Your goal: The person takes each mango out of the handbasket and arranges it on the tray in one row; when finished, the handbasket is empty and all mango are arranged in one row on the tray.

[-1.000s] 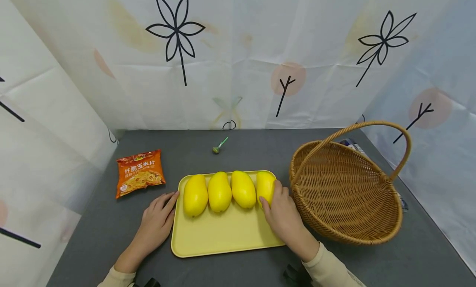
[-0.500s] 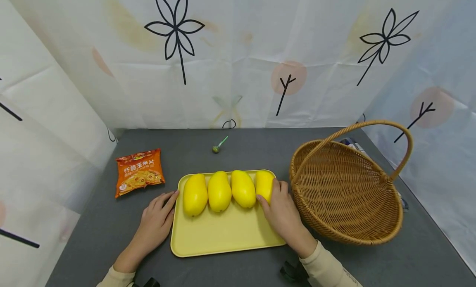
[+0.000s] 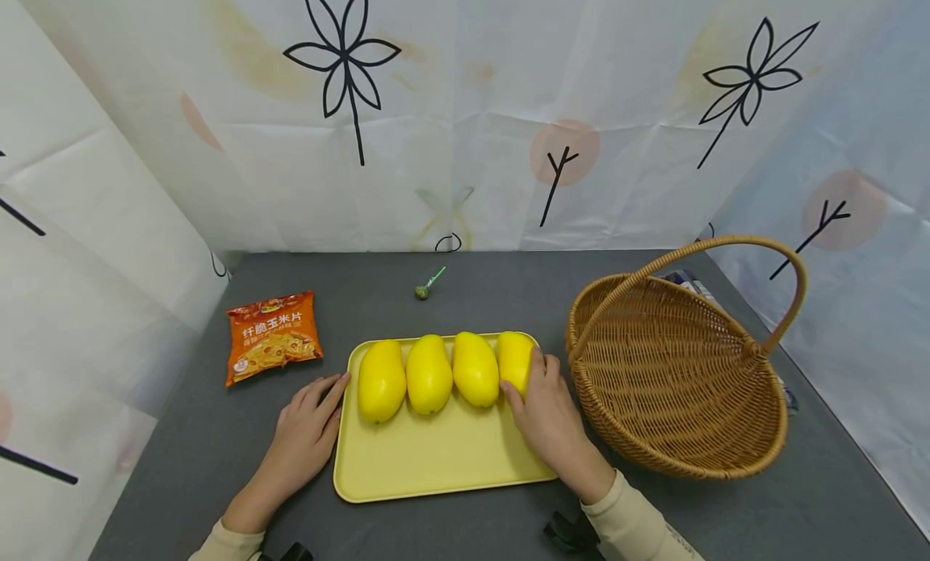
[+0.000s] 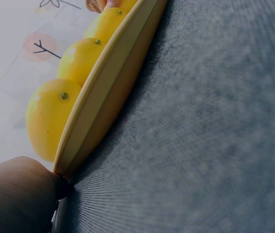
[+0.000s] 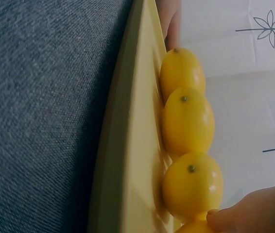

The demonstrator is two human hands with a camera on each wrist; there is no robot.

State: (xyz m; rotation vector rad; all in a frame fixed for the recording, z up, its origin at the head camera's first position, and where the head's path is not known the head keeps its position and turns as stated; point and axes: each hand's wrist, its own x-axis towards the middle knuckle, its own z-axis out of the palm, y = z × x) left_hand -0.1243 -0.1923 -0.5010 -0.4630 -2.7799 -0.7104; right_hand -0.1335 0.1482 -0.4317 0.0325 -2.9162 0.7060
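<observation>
Several smooth yellow mangoes (image 3: 429,375) lie side by side in a row along the far side of a yellow rectangular tray (image 3: 429,464). My right hand (image 3: 555,424) holds the rightmost mango (image 3: 514,359), thumb at its near left side and fingers along its right. In the right wrist view, that thumb (image 5: 249,211) shows at the lower right against the end mango. At the other end, my left hand (image 3: 308,432) rests on the table with its fingertips touching the tray's left rim. The left wrist view has the tray's side wall (image 4: 101,97) close up.
An orange snack bag (image 3: 272,337) lies left of the tray, and a lollipop with a green stick (image 3: 424,290) behind it. A wicker basket with a tall handle (image 3: 676,375) stands tilted close to my right hand. A patterned item (image 3: 683,278) is partly hidden behind the basket.
My right hand has shifted slightly to the left with the end mango, bringing it nearer the mango beside it. The left hand and the tray hold nearly the same place.
</observation>
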